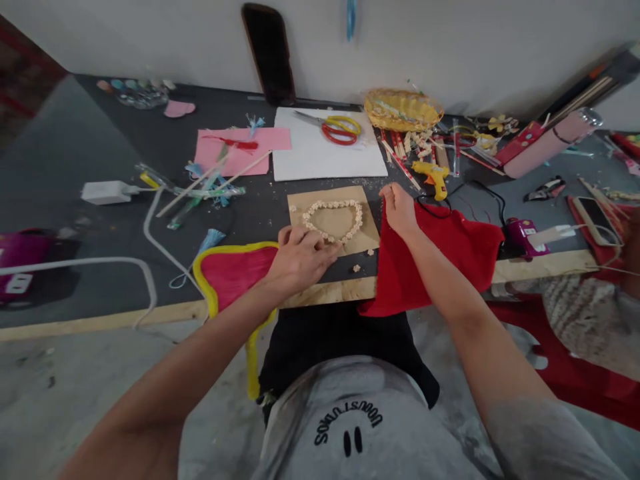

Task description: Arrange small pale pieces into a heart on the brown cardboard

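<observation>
A sheet of brown cardboard (333, 225) lies on the dark table in front of me. On it is a closed loop of small pale beads or flower-like pieces (333, 204), shaped roughly like a heart. My left hand (305, 257) rests over the cardboard's lower left part, fingers bent and apart, the fingertips by the loop's lower edge. Beside the cardboard on the right, my right hand (400, 210) is closed in a pinch at the upper corner of a red cloth (445, 243), which drapes over the table's front edge. A loose pale piece (357, 268) lies below the cardboard.
Scissors (341, 128) lie on a white board (325, 163) behind the cardboard. A yellow glue gun (434, 177), a wicker basket (403, 110) and a pink bottle (553, 141) stand to the right. Left are pink paper (255, 162), tassels, a white adapter (107, 193) and cables.
</observation>
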`<state>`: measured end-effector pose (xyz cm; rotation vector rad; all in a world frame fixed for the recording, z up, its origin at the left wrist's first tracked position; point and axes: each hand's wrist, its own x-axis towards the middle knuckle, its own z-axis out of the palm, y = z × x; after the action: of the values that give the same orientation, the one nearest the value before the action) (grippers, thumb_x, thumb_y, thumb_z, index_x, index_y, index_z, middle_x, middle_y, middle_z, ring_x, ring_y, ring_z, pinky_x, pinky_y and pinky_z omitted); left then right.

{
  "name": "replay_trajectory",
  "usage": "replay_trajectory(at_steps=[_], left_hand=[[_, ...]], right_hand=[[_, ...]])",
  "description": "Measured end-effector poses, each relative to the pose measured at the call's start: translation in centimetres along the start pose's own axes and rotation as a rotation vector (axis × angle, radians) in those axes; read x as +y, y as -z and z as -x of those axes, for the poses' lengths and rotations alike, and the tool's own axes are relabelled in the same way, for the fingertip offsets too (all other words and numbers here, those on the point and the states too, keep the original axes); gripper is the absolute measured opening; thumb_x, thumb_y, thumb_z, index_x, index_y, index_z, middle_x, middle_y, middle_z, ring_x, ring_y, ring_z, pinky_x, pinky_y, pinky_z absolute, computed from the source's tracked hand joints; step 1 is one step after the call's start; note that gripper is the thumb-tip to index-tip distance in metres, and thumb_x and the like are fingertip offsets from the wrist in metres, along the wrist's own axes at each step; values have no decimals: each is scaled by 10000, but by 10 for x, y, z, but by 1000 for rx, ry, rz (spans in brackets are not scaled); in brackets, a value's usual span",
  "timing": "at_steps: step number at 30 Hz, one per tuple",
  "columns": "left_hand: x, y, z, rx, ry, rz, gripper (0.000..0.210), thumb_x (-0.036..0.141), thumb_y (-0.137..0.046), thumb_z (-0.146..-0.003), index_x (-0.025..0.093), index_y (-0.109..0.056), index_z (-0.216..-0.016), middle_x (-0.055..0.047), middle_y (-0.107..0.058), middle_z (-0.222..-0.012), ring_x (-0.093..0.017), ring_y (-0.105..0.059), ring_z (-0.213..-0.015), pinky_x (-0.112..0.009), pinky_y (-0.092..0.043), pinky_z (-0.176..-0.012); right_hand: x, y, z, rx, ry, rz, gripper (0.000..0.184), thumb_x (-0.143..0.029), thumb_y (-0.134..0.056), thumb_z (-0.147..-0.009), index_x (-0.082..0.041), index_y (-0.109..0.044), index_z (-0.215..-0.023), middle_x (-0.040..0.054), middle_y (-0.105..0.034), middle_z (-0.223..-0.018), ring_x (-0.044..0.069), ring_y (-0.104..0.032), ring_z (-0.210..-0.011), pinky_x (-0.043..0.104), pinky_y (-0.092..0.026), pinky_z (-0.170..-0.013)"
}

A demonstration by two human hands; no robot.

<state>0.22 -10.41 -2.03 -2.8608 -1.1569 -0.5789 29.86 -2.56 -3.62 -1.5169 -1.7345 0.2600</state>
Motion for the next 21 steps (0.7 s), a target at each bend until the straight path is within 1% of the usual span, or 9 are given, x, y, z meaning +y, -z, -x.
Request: replay_trajectory(at_steps=[4, 6, 8, 11, 13, 15, 17, 19, 21], left_hand=[[1, 1, -1, 9, 18, 10, 298, 417, -511, -1024, 360, -756, -1184, -73, -598, -905, -260, -433, -969, -442, -314, -864], [1, 2, -1, 23, 13, 12, 300, 420, -509, -1027, 359, -758, -1182, -72, -596, -899, -258, -434, -968, -444, -315, -868], [1, 2, -1, 36, 1, 7, 306, 432, -510, -1028, 355, -752, -1196, -69, -599, -906, -252, -434, -958, -438, -319, -862], [0, 1, -1, 39, -12, -4, 316, 455, -514, -1025, 353, -744, -1215, -67, -598, -908, -249, -431, -941, -435, -325, -854], [-1, -1, 0, 43, -10, -10, 314, 459, -517, -1023, 357, -744, -1215, -68, -596, -911, -252, -431, -947, -435, -328, -853], [0, -1, 1, 54, -1, -11, 302, 448, -524, -1022, 368, -744, -1211, -70, -596, -920, -256, -430, -960, -433, -328, -851], [1, -1, 2, 51, 8, -4, 292, 436, -535, -1018, 375, -738, -1219, -70, -595, -927, -256, -433, -969, -433, -329, -852], [2, 0, 3, 42, 16, 6, 290, 422, -541, -1016, 374, -731, -1230, -70, -594, -933, -255, -437, -976, -441, -332, -862], [3, 0, 3, 39, 15, 14, 290, 404, -544, -1015, 366, -728, -1236, -74, -591, -939, -256, -438, -982, -448, -334, -867]], right_hand=[[1, -2, 0, -3, 17, -17, 597, -698, -201, -1027, -252, -559, -857, 79, -705, -866, 218, -656, -829, 367, -521, -813], [0, -1, -1, -1, 0, -38, 541, -652, -254, -1035, -248, -558, -842, 77, -698, -844, 219, -648, -813, 373, -519, -807], [-1, 2, -5, -21, -27, -83, 444, -580, -346, -1032, -236, -577, -872, 69, -696, -840, 211, -637, -793, 372, -523, -797], [-9, 8, -17, -120, -19, -163, 261, -437, -516, -970, -205, -624, -1021, 69, -709, -937, 201, -634, -818, 366, -533, -802], [-19, 8, -28, -212, 62, -165, 229, -342, -577, -918, -200, -657, -1079, 89, -705, -1099, 205, -637, -911, 374, -528, -854], [-32, 3, -38, -294, 162, -132, 217, -289, -562, -916, -213, -689, -1075, 86, -697, -1141, 225, -622, -1012, 404, -504, -931], [-46, -7, -45, -358, 229, -96, 226, -256, -542, -929, -232, -709, -1079, 77, -685, -1155, 249, -591, -1118, 455, -446, -1039], [-57, -18, -47, -415, 246, -44, 232, -247, -535, -943, -243, -727, -1072, 79, -653, -1230, 283, -533, -1221, 498, -397, -1093], [-65, -28, -47, -465, 240, 12, 241, -261, -517, -969, -244, -739, -1060, 86, -618, -1303, 316, -477, -1287, 534, -376, -1101]])
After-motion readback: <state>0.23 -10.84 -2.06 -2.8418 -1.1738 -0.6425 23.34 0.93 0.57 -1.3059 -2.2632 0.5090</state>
